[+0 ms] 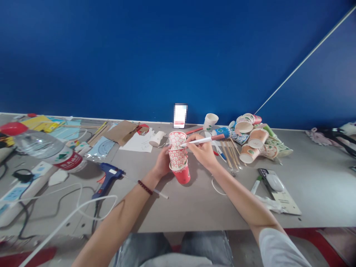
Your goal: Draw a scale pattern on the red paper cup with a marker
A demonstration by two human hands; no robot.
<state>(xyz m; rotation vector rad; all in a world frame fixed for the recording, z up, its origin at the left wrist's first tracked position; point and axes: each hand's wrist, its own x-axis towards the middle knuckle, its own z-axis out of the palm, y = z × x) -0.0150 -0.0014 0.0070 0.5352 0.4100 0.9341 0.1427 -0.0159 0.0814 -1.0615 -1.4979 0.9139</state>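
A column of red-and-white patterned paper cups (178, 158) stands in front of me, one set into another, with a plainer red cup (183, 176) at the bottom. My left hand (162, 162) is closed around the column's left side, its fingers partly hidden behind the cups. In my right hand (205, 152) I pinch a white pen (200, 140) with a brownish rear end. Its tip points left and meets, or nearly meets, the upper cup's wall; actual contact cannot be made out.
A blue glue gun (109, 178), a large water bottle (57, 150) and a white power strip (26, 189) with loose cables lie left. Loose paper cups (254, 142) and wooden sticks (230, 154) are on the right. A lit phone (180, 115) leans against the blue wall.
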